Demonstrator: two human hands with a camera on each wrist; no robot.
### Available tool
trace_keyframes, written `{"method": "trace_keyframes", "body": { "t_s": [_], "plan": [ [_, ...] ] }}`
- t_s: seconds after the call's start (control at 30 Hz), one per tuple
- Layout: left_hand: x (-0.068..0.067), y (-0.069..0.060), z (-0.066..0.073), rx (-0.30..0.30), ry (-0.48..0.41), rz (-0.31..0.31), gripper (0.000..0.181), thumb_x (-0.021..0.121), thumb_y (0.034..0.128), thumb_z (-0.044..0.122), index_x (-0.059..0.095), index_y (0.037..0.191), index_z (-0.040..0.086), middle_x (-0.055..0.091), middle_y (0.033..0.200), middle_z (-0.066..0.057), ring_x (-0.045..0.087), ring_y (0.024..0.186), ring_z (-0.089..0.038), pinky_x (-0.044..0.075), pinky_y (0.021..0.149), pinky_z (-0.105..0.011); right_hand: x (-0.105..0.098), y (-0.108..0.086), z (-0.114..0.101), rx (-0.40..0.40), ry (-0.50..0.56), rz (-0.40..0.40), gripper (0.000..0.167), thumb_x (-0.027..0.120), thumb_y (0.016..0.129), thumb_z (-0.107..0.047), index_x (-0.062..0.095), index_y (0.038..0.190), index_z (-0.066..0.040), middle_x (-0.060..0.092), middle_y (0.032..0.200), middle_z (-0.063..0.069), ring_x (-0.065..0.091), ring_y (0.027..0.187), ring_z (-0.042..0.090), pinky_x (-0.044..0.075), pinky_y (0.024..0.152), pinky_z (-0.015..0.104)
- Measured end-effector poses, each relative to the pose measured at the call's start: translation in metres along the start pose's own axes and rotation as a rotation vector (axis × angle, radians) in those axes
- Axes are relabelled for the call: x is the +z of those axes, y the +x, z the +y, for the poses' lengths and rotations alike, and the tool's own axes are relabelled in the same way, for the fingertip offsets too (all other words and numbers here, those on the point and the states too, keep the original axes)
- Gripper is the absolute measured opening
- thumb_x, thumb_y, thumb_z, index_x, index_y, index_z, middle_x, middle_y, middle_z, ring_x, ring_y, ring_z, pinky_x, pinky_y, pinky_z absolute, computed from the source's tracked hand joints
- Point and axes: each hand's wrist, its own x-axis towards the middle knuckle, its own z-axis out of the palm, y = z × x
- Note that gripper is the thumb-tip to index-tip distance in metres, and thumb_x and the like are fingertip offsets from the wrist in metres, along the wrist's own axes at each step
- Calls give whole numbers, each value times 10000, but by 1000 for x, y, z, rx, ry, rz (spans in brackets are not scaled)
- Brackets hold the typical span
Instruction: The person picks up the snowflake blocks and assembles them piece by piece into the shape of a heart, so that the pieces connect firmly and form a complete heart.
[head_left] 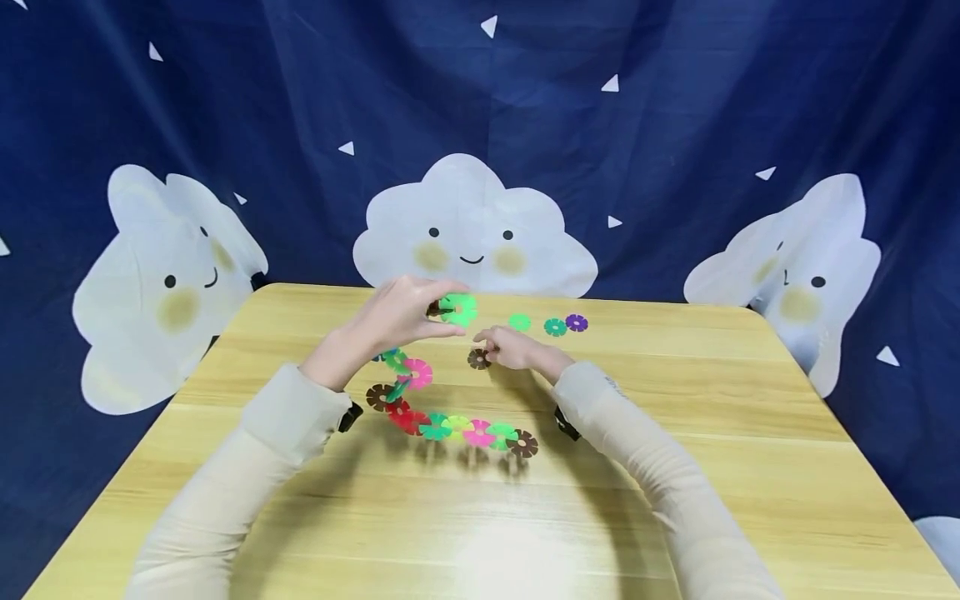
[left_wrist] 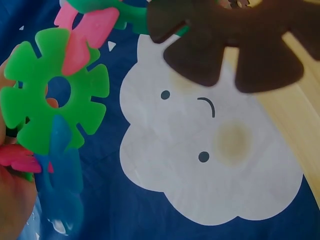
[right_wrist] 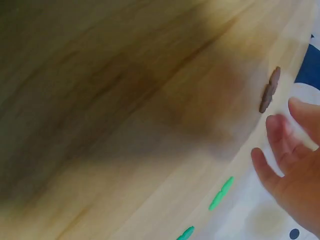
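Observation:
My left hand grips a chain of interlocked, slotted flower-shaped plastic discs at its upper end, by a bright green disc. The chain curves down and right through pink, red, teal and yellow-green pieces to a brown end disc. In the left wrist view, a green disc, a blue disc and a large, near brown disc show. My right hand hovers by a loose brown disc on the table. Its fingers are loosely bent and apart from that disc in the right wrist view.
Farther back on the wooden table lie a light green disc, a teal disc and a purple disc. Behind the table hangs a dark blue cloth printed with smiling clouds.

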Motion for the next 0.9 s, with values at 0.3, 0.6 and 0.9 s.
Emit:
{"method": "trace_keyframes", "body": {
  "t_s": [0.3,0.6,0.9],
  "plan": [
    [2,-2,5,-14,-24,-23,451,781,707,226,619,1087,45,655,730,-43,463,467,-74,371,453,-224,9,-2,-3,38,-63,-37,248,669,815,-129,561,1018,-35,459,1019,121,422,963,243,386,871,366],
    [3,-1,4,-29,-28,-26,449,770,723,240,620,1094,36,684,823,-79,342,444,-53,353,454,-232,-30,-37,-18,-54,270,204,223,607,853,-56,514,1039,25,647,820,155,612,703,307,514,636,367],
    [5,-1,3,-48,-30,15,470,795,691,227,629,1085,32,544,593,-4,317,448,-58,312,448,-233,-65,-85,-52,-328,530,596,235,516,874,84,487,1107,99,596,770,236,598,648,68,526,633,330]
  ]
}}
